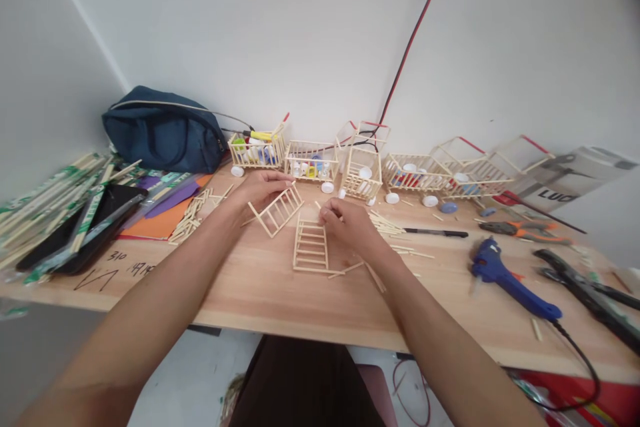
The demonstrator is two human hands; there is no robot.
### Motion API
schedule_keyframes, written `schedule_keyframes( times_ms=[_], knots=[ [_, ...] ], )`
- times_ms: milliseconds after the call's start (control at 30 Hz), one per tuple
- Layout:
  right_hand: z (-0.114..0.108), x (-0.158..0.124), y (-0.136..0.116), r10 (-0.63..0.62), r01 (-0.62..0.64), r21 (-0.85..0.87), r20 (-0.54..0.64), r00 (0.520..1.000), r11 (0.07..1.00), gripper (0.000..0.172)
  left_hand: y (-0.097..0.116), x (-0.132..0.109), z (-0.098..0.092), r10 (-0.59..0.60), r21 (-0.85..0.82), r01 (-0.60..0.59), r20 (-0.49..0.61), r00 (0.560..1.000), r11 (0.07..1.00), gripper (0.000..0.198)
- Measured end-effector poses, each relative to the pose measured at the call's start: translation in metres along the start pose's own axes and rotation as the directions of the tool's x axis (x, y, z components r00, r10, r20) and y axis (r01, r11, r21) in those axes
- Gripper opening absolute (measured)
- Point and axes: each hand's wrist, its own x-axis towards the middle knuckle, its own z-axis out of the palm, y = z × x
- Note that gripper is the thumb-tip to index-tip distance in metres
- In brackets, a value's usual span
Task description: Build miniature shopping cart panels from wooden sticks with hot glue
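Observation:
My left hand (266,188) is closed on a small ladder-like stick frame (287,219), which tilts above the table. My right hand (345,219) has its fingertips pinched together, with the end of a short wooden stick (317,205) showing at them. Just below those fingers, a second stick frame (311,270) with several rungs lies flat on the table (260,300). Whether the right fingers touch this frame is unclear. Loose thin sticks (354,268) lie by its lower right corner.
Several miniature stick carts (313,170) with white wheels line the wall. A blue glue gun (515,283), orange-handled pliers (525,230) and a black pen (435,232) lie right. Bagged sticks (55,207), a dark tablet-like slab (107,220) and a blue bag (163,130) are left.

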Motion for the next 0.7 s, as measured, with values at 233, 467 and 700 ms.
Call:
schedule_keyframes(
  times_ms=[233, 467, 700],
  knots=[
    [0.001, -0.004, -0.004, -0.04, 0.042, -0.137, 0.016, 0.999, 0.99, 0.017, -0.001, 0.008, -0.013, -0.02, 0.003, 0.02, 0.053, 0.998, 1.0, 0.03],
    [-0.023, 0.004, 0.017, -0.046, 0.003, -0.192, -0.216, 0.975, 0.981, 0.016, 0.006, 0.011, -0.026, -0.073, 0.161, 0.052, 0.13, 0.989, 0.986, 0.035],
    [-0.047, 0.007, 0.032, -0.175, 0.018, -0.339, -0.439, 0.881, 0.94, 0.015, 0.011, 0.001, -0.017, 0.105, 0.417, -0.093, -0.006, 0.994, 0.904, 0.029]
  ],
)
